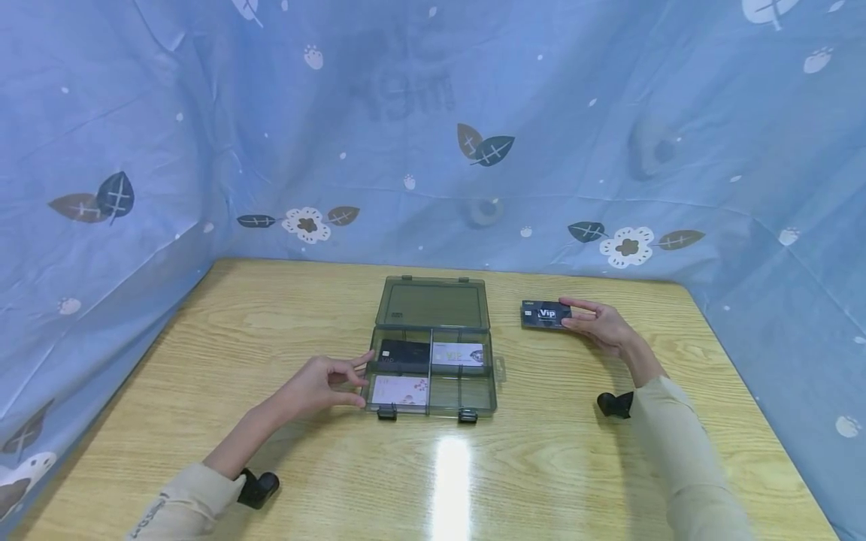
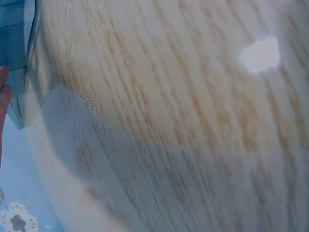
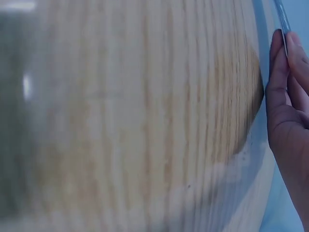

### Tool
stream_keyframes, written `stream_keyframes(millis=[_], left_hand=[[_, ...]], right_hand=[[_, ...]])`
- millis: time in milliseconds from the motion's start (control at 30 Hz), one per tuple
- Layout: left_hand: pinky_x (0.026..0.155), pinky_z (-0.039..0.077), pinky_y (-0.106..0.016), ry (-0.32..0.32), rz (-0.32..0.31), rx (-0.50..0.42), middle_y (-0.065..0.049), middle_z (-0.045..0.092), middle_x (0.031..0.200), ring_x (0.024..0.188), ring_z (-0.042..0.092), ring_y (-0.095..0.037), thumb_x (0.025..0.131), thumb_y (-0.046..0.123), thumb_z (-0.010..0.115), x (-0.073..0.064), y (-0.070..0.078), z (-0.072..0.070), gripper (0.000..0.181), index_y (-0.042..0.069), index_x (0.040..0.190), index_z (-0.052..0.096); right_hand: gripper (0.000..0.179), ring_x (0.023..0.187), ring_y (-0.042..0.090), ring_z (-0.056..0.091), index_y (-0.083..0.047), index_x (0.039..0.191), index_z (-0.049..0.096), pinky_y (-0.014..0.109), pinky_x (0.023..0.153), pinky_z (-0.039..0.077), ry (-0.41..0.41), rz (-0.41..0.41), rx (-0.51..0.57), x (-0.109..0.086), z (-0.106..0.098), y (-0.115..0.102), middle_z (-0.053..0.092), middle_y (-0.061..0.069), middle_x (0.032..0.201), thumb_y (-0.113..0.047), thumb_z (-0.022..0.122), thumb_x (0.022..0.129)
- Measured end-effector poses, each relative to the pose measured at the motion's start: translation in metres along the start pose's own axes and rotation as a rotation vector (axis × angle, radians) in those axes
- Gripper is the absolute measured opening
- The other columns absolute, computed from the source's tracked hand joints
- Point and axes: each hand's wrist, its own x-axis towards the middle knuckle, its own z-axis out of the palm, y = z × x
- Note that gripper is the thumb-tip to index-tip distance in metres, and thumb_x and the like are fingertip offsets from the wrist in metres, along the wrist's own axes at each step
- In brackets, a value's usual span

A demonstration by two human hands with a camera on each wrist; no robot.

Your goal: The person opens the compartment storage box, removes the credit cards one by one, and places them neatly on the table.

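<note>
A translucent grey-green plastic storage box (image 1: 463,393) lies on the table with its lid (image 1: 433,304) tilted back. A black card (image 1: 404,352) is in its back left compartment, a silvery white card (image 1: 458,355) in the back right, and a pink-and-white card (image 1: 401,390) in the front left. My left hand (image 1: 323,385) holds the box's left edge, thumb nearer the front and fingers farther back. To the right of the box, my right hand (image 1: 598,327) pinches a black card (image 1: 541,314) marked "Vip" by its right end. Its fingers (image 3: 278,72) show at the right wrist view's edge.
The wooden table (image 1: 541,466) meets a blue patterned curtain (image 1: 433,188) at the back and sides. Two dark latches (image 1: 467,415) stick out at the box's front. A handle tab (image 1: 500,369) juts from its right side.
</note>
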Motion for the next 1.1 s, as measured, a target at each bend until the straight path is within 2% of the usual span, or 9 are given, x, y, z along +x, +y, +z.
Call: stream_keyframes(millis=[133,200,300,433,533,633,833,933,1100], left_hand=[[0.091,0.053,-0.031,-0.004,0.008,-0.006,-0.021,0.040,0.144,0.103,0.066,-0.022,0.075,0.012,0.079,0.000,-0.001,0.001,0.017,0.004,0.087,0.071],[0.091,0.053,-0.031,-0.005,0.009,-0.013,-0.021,0.040,0.144,0.103,0.066,-0.023,0.075,0.012,0.079,0.000,-0.001,0.001,0.017,0.004,0.087,0.071],[0.090,0.053,-0.032,-0.006,0.007,-0.024,-0.022,0.040,0.144,0.103,0.066,-0.023,0.075,0.013,0.079,-0.001,0.000,0.001,0.018,0.003,0.088,0.071],[0.090,0.053,-0.032,-0.007,0.009,-0.028,-0.022,0.039,0.144,0.103,0.066,-0.024,0.075,0.012,0.079,-0.001,-0.001,0.001,0.018,0.002,0.088,0.070],[0.090,0.053,-0.033,-0.006,0.019,-0.030,-0.022,0.039,0.144,0.103,0.066,-0.025,0.075,0.012,0.079,0.000,-0.001,0.000,0.018,0.002,0.088,0.070],[0.090,0.053,-0.033,-0.005,0.023,-0.034,-0.023,0.038,0.145,0.103,0.066,-0.026,0.076,0.012,0.079,-0.001,-0.001,0.000,0.019,0.002,0.088,0.070],[0.090,0.053,-0.032,-0.005,0.016,-0.035,-0.021,0.038,0.145,0.104,0.066,-0.025,0.075,0.013,0.080,0.000,0.000,0.000,0.021,0.001,0.089,0.070],[0.089,0.053,-0.032,-0.001,0.007,-0.040,-0.020,0.039,0.146,0.104,0.066,-0.025,0.075,0.013,0.080,0.000,0.000,0.000,0.021,0.001,0.088,0.069],[0.089,0.053,-0.032,-0.001,-0.002,-0.041,-0.021,0.039,0.145,0.103,0.066,-0.025,0.075,0.012,0.080,0.000,0.001,0.000,0.020,0.001,0.088,0.070]], right_hand=[[0.063,0.064,-0.004,0.060,-0.001,0.145,0.037,0.011,0.055,0.049,0.017,0.013,-0.051,0.003,0.000,-0.001,0.045,0.030,0.135,-0.010,0.067,0.091],[0.064,0.072,-0.003,0.063,0.002,0.145,0.035,0.013,0.067,0.054,0.016,0.002,-0.057,0.006,0.001,-0.001,0.044,0.031,0.135,-0.008,0.067,0.091],[0.065,0.093,0.003,0.065,0.004,0.144,0.036,0.018,0.082,0.054,0.027,-0.020,-0.103,0.010,0.002,-0.002,0.047,0.032,0.133,-0.007,0.068,0.089],[0.065,0.113,0.022,0.060,0.001,0.142,0.041,0.014,0.085,0.051,0.063,-0.052,-0.266,0.013,0.004,-0.004,0.047,0.032,0.133,-0.015,0.072,0.088],[0.063,0.125,0.037,0.049,0.001,0.140,0.045,0.013,0.087,0.049,0.077,-0.092,-0.363,0.016,0.005,-0.005,0.048,0.030,0.133,-0.017,0.073,0.087],[0.060,0.125,0.040,0.048,0.002,0.137,0.048,0.014,0.087,0.049,0.076,-0.120,-0.390,0.018,0.005,-0.006,0.050,0.027,0.132,-0.014,0.074,0.085],[0.058,0.115,0.032,0.054,0.001,0.134,0.052,0.010,0.079,0.050,0.093,-0.130,-0.434,0.022,0.010,-0.006,0.052,0.025,0.133,-0.010,0.076,0.083],[0.057,0.115,0.033,0.053,0.001,0.134,0.052,0.009,0.077,0.049,0.093,-0.139,-0.442,0.024,0.013,-0.006,0.050,0.027,0.135,-0.007,0.074,0.083],[0.056,0.126,0.036,0.047,0.003,0.134,0.051,0.011,0.088,0.048,0.082,-0.149,-0.427,0.029,0.018,-0.006,0.042,0.026,0.143,-0.004,0.073,0.083]])
